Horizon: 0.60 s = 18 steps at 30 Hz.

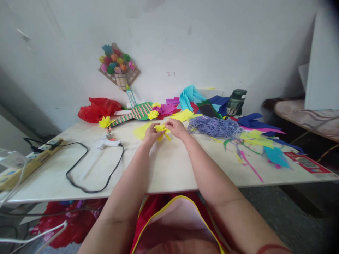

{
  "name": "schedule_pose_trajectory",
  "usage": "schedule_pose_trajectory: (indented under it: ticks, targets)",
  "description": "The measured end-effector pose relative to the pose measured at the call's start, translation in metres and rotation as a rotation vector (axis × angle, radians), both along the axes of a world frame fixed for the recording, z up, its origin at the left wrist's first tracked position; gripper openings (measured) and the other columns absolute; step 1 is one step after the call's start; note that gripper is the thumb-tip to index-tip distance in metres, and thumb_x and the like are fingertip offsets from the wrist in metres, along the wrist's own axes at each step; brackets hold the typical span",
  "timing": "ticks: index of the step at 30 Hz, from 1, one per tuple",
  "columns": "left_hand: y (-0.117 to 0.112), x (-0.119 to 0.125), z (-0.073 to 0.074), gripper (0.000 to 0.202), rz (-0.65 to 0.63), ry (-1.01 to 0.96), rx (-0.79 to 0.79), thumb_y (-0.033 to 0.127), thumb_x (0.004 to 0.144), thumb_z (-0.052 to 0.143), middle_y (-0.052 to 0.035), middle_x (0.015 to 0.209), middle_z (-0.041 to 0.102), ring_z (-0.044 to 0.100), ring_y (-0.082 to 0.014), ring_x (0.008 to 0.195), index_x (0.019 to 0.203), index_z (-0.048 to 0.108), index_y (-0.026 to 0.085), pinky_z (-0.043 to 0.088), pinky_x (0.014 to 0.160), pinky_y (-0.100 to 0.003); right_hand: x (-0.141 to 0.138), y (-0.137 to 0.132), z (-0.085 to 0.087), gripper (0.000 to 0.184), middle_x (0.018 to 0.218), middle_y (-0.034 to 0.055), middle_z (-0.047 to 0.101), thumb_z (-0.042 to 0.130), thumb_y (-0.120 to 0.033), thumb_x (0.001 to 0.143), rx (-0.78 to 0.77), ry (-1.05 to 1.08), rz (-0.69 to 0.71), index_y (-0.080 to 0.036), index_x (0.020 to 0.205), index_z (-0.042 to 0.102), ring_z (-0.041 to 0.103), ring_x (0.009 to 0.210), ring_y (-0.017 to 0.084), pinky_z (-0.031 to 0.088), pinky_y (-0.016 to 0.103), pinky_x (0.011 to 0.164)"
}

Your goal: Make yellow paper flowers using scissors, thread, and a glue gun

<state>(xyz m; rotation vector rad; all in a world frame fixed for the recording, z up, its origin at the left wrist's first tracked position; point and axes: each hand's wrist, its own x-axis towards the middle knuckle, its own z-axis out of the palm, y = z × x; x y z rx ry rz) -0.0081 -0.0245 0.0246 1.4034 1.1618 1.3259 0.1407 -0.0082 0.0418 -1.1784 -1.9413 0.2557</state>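
A yellow paper flower is held just above the middle of the table, its petals spread out. My left hand grips its left side between closed fingers. At its upper right, the fingers of my right hand pinch a petal edge. Flat yellow paper lies just left of my left hand. Behind my hands rests a green guitar-shaped craft with pale strips across it and yellow and magenta paper flowers at its ends.
A white glue gun with a black cord lies left, near a power strip. Purple yarn, coloured paper scraps and a dark green bottle occupy the right side. Red plastic sits at the back left. A flower-basket craft hangs on the wall.
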Motion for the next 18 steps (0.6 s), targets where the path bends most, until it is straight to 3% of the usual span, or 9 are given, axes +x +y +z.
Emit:
schedule_pose_trajectory:
  ticks: [6,12,18]
  targets:
    - [0.004,-0.001,-0.003,0.064,-0.002,0.027,0.020,0.030,0.047,0.077,0.0003,0.070,0.062,0.057,-0.0110,0.058,0.104,0.053,0.017,0.044,0.057,-0.022,0.000,-0.001,0.001,0.009,0.076,-0.0001,0.066,0.054,-0.020,0.072,-0.041,0.008,0.005,-0.020,0.077,0.061,0.057,0.070,0.014,0.044,0.026,0.067]
    - [0.006,-0.001,-0.006,0.062,-0.002,0.079,0.085,0.029,0.048,0.076,-0.0005,0.070,0.063,0.056,-0.0110,0.058,0.105,0.054,0.016,0.044,0.056,-0.021,0.000,0.007,-0.006,0.023,0.083,-0.0004,0.067,0.058,-0.013,0.064,-0.065,0.057,0.019,-0.020,0.085,0.060,0.060,0.076,0.014,0.047,0.028,0.071]
    - [0.009,-0.001,-0.009,0.060,-0.006,0.161,0.124,0.027,0.049,0.075,-0.0014,0.072,0.064,0.057,-0.0115,0.059,0.105,0.056,0.016,0.044,0.056,-0.022,-0.001,0.007,-0.007,0.021,0.080,0.0000,0.067,0.058,-0.013,0.064,-0.075,0.034,0.004,-0.020,0.084,0.060,0.061,0.075,0.014,0.048,0.028,0.071]
